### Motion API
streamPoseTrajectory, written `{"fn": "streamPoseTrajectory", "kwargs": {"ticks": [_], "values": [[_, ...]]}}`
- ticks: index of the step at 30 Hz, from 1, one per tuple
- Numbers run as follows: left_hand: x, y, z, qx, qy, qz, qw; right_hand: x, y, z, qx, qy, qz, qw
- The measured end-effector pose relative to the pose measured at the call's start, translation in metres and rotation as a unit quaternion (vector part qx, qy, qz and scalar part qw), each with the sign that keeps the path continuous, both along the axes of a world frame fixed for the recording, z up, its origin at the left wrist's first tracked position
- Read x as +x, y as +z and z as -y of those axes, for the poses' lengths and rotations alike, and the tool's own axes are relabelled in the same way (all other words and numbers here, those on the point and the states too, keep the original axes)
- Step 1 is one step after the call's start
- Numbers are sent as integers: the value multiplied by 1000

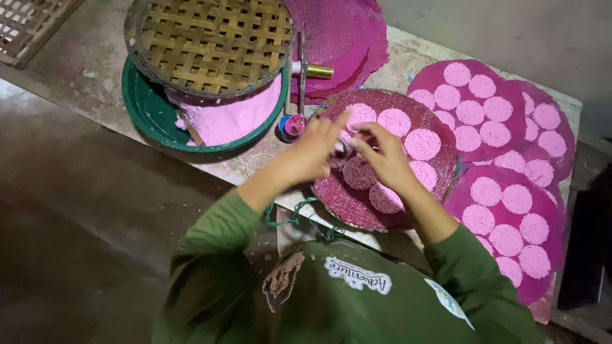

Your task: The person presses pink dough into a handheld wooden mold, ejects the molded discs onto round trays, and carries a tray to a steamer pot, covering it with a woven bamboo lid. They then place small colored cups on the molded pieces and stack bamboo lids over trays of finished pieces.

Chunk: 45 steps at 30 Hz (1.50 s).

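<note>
Pink disc (359, 173), under both hands' grip (347, 150)

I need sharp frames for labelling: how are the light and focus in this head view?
Head view: light falls brightly on the pink discs at right, the floor at left lies in deep shadow; the left hand and right hand are slightly motion-blurred; the bamboo sieve looks sharp; no strong glare.

Stained bench (408, 48), green basin (143, 105), round pink trays (357, 207)

The small thing pinched between the left hand (310, 151) and right hand (382, 159) is blurred; the lattice tray (29, 25) runs off the edge.
</note>
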<state>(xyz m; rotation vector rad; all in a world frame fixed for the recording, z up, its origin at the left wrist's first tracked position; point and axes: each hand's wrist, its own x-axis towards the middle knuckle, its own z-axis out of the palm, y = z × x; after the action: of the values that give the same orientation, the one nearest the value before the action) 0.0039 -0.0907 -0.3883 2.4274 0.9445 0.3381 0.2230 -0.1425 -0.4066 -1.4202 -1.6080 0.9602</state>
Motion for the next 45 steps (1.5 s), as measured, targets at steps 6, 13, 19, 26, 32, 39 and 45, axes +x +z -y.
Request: {"fn": "streamPoseTrajectory", "kwargs": {"ticks": [6,13,19,26,32,39,45], "values": [[-8,-23,51,-18,8,71,997,-12,-9,2,13,108,174,979],[-15,-54,65,-40,39,189,980,-14,-33,-12,-41,163,144,975],[-21,-60,61,-83,101,169,977,-3,-19,-54,-89,136,134,977],[-24,-69,60,-97,109,76,986,-14,-14,-134,59,-61,194,977],[-24,-141,46,-107,296,330,890,-21,-23,-130,90,-105,108,984],[-19,-208,45,-166,297,345,875,96,-10,-47,102,-162,63,979],[-17,-200,52,-223,305,392,839,184,-43,48,6,-308,193,931]]}}
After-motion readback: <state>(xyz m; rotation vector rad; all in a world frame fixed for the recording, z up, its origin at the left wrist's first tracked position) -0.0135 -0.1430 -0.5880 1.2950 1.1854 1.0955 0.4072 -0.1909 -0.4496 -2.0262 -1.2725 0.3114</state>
